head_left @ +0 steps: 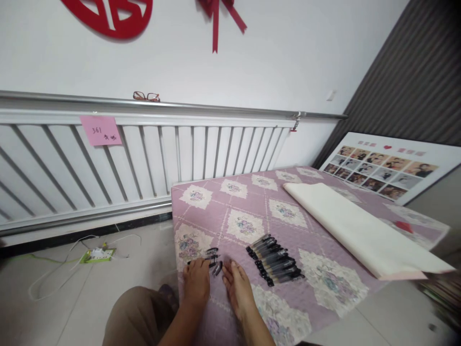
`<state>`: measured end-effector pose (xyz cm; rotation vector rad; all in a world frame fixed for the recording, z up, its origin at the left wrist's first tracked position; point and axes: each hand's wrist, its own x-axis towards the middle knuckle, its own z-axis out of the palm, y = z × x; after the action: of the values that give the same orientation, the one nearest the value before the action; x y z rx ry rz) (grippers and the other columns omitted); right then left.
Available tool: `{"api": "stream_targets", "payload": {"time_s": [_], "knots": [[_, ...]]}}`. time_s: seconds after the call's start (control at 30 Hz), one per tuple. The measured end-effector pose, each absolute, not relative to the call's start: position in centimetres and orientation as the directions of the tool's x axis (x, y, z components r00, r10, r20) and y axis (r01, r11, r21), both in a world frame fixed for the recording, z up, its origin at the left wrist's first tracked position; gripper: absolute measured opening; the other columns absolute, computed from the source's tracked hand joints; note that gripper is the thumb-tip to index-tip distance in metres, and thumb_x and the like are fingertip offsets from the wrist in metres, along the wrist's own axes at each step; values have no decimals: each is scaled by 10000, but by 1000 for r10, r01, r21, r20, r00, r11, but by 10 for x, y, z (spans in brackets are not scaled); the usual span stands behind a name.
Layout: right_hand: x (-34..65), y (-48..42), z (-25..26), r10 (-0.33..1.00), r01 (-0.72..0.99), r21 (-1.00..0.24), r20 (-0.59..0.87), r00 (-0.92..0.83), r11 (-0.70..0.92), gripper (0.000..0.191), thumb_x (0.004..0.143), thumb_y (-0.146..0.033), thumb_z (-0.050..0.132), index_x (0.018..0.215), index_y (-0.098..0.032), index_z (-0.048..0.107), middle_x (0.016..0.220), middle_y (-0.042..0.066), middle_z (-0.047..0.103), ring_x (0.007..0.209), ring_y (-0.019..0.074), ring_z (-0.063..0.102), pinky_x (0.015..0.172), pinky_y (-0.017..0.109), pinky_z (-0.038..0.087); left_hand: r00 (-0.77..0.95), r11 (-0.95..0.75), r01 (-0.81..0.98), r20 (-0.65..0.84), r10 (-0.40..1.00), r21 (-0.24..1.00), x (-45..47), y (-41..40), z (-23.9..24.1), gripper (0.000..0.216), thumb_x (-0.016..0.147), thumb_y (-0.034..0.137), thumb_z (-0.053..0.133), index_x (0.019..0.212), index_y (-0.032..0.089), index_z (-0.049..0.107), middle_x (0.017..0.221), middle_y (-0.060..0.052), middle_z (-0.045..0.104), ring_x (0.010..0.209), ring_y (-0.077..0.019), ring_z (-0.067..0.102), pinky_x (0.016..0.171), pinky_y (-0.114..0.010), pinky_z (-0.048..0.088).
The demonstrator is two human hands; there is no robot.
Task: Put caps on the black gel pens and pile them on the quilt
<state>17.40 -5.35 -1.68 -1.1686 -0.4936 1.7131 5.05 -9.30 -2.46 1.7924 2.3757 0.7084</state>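
My left hand point(196, 283) and my right hand point(237, 287) rest side by side near the front left corner of a bed covered by a purple floral quilt point(252, 202). Between their fingertips lie a few black pen caps or pens point(214, 262); the fingers curl around them, touching them. To the right of my right hand several black pens point(275, 260) lie in a neat row on the quilt. Both hands look closed over the small pieces, though what each grips is too small to make out.
A folded cream sheet point(360, 230) lies across the right side of the bed. A white radiator point(144, 158) with a pink note point(101, 129) lines the wall, glasses point(146, 96) on top. A power strip point(97, 254) with cables lies on the floor. A photo board point(382, 170) leans at right.
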Motion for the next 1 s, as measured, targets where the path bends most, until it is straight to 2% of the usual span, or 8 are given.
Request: {"api": "stream_targets", "payload": {"time_s": [0.2, 0.33, 0.47, 0.67, 0.8, 0.87, 0.9, 1.0], "knots": [[183, -65, -22, 874, -538, -707, -468, -131, -459, 514, 556, -540, 809, 921, -245, 599, 921, 7, 711, 919, 189, 673, 781, 277, 489, -349, 222, 886, 271, 897, 406, 52, -94, -28, 274, 887, 154, 495, 1051, 301, 657, 1099, -27, 637, 1048, -225, 535, 909, -394, 319], [190, -70, -23, 875, -479, -743, -466, -130, -467, 491, 571, -564, 794, 882, -238, 598, 901, 17, 708, 892, 192, 673, 757, 283, 488, -272, 109, 907, 367, 890, 407, 54, -97, -33, 244, 867, 219, 552, 1082, 293, 638, 1123, -30, 624, 1078, -231, 522, 965, -417, 300], [185, -72, -21, 890, -408, -795, -437, -128, -449, 479, 576, -582, 779, 870, -240, 616, 925, 12, 695, 880, 172, 652, 694, 243, 470, -212, 63, 924, 369, 905, 377, 55, -93, -35, 281, 828, 219, 588, 1101, 281, 616, 1158, -32, 606, 1102, -241, 512, 954, -418, 315], [194, -81, -28, 945, -268, -906, -320, -68, -326, 458, 602, -596, 739, 815, -204, 632, 769, 1, 657, 738, 149, 628, 593, 216, 441, -238, 134, 941, 326, 915, 312, 51, -85, -35, 279, 834, 201, 574, 1102, 263, 619, 1144, -44, 607, 1106, -240, 512, 953, -405, 320], [235, -86, -37, 988, -72, -987, -149, 43, -145, 400, 694, -568, 645, 840, -195, 652, 611, -19, 614, 527, 137, 542, 497, 243, 409, -203, 106, 953, 336, 920, 285, 50, -86, -39, 278, 840, 214, 566, 1109, 257, 621, 1169, -52, 602, 1117, -244, 508, 969, -415, 318], [266, -84, -41, 986, 81, -996, -32, 162, -45, 339, 720, -513, 610, 831, -198, 666, 626, -2, 633, 566, 168, 564, 560, 284, 454, -174, 75, 959, 359, 917, 273, 49, -89, -41, 269, 845, 216, 561, 1101, 259, 628, 1172, -51, 606, 1111, -246, 514, 967, -418, 326], [282, -82, -43, 974, 157, -988, 34, 222, -1, 312, 713, -483, 609, 825, -198, 671, 711, 24, 673, 666, 195, 605, 651, 309, 484, -160, 60, 962, 375, 913, 265, 49, -90, -41, 262, 847, 216, 558, 1094, 261, 633, 1169, -50, 610, 1107, -247, 518, 965, -417, 331], [327, -70, -45, 922, 357, -934, 150, 356, 13, 293, 719, -424, 554, 851, -190, 672, 867, 77, 711, 863, 252, 635, 836, 362, 488, -134, 34, 969, 405, 905, 246, 49, -95, -41, 251, 851, 212, 545, 1072, 264, 651, 1155, -49, 621, 1093, -246, 532, 957, -403, 347]]}}
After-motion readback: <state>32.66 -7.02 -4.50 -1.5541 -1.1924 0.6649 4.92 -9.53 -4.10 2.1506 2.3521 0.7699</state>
